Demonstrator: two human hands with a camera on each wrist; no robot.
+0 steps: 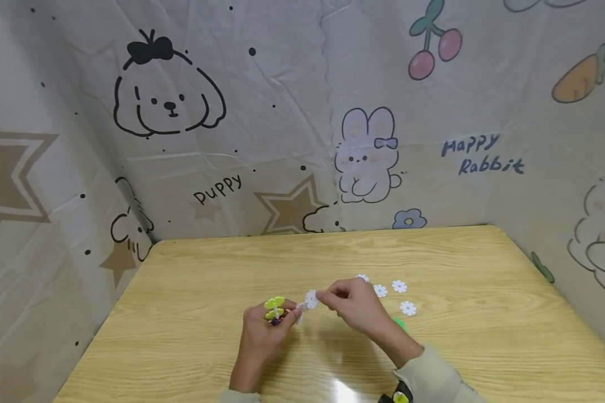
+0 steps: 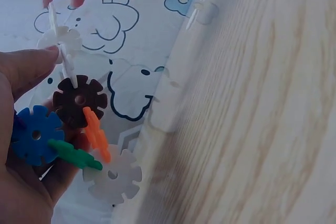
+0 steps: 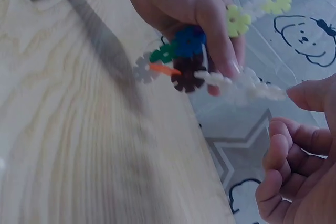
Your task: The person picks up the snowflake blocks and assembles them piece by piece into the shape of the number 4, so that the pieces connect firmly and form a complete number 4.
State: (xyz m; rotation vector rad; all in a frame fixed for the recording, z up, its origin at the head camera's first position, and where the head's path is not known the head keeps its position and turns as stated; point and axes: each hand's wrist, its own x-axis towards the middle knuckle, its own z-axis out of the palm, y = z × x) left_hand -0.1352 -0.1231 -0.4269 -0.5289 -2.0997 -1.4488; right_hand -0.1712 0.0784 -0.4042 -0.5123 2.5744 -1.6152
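My left hand point(image 1: 263, 330) holds a chain of notched plastic discs joined edge to edge. In the left wrist view its thumb presses a white disc point(image 2: 59, 39), near a brown disc point(image 2: 80, 99), a blue disc point(image 2: 37, 135), a green disc point(image 2: 74, 154), an orange disc point(image 2: 97, 135) and a clear disc point(image 2: 113, 174). Yellow discs point(image 1: 274, 303) stick up above the left hand. My right hand point(image 1: 358, 305) has its thumb tip right at the chain's outermost white disc point(image 1: 311, 299). Its other fingers curl loosely below, with a gap from the thumb in the right wrist view.
Several loose white discs point(image 1: 399, 286) lie on the wooden table point(image 1: 206, 274) beyond and right of the right hand. A green disc point(image 1: 399, 323) is partly hidden by the right forearm. A patterned curtain point(image 1: 282, 112) hangs around the table's back and sides.
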